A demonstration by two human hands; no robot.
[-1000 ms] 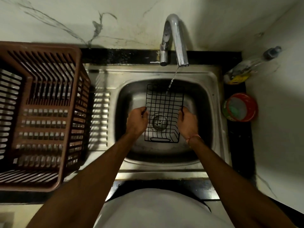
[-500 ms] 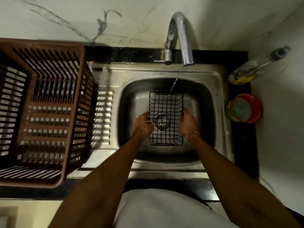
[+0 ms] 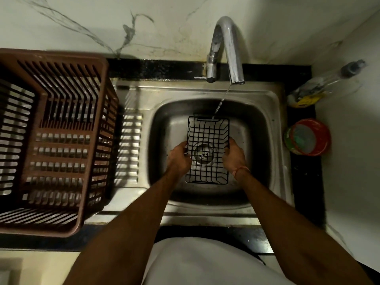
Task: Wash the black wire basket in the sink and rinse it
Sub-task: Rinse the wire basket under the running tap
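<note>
The black wire basket (image 3: 207,138) hangs over the steel sink (image 3: 265,112), its open side facing up toward me, above the drain. My left hand (image 3: 178,157) grips its left long side and my right hand (image 3: 234,156) grips its right long side. A thin stream of water falls from the curved tap (image 3: 226,48) onto the basket's far edge.
A large brown slatted plastic crate (image 3: 53,140) stands on the drainboard left of the sink. At the right, on the black counter strip, lie a clear bottle (image 3: 320,85) and a red round tub (image 3: 308,137). A marble wall rises behind the tap.
The basket has shifted so the water now strikes its far edge instead of its middle. Both hands keep their grip on its sides.
</note>
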